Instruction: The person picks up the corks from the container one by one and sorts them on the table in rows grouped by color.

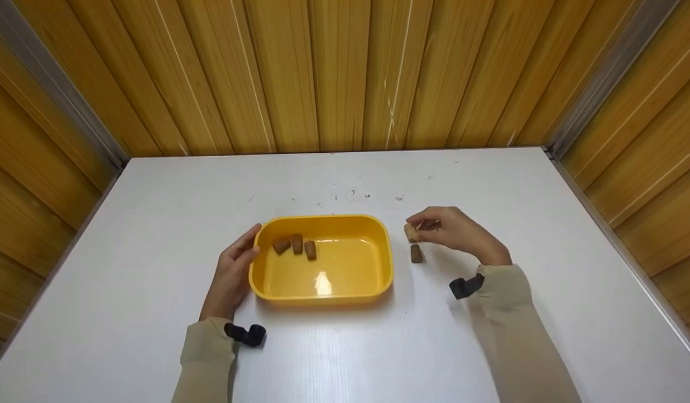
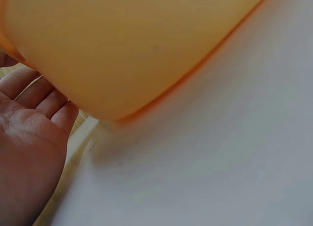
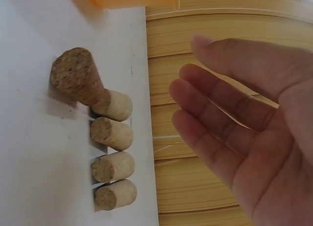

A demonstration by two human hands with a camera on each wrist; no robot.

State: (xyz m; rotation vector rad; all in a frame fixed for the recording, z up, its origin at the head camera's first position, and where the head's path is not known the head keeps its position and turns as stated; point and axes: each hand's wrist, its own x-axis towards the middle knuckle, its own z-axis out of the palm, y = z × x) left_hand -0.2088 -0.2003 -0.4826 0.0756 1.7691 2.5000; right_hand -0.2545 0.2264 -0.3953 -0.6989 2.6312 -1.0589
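A yellow plastic tub (image 1: 328, 300) sits on the white table, with several brown corks (image 1: 297, 244) at its left end inside. My left hand (image 1: 233, 274) holds the tub's left side, its thumb at the rim and its fingers against the outer wall. In the left wrist view, the tub (image 2: 132, 50) hides those fingertips. To the right of the tub, my right hand (image 1: 448, 229) hovers over corks, fingers loosely bent. The right wrist view shows nothing in this hand (image 3: 254, 123). Beside it stand a dark brown cork (image 3: 78, 77) and a row of several paler corks (image 3: 115, 135).
The white table (image 1: 333, 358) reaches back to a wood-patterned panel wall (image 1: 339, 78), with similar panels on both sides. Small dark marks (image 1: 353, 193) spot the tabletop behind the tub. A black wrist camera (image 1: 466, 286) sits on the right sleeve, another (image 1: 247, 334) on the left.
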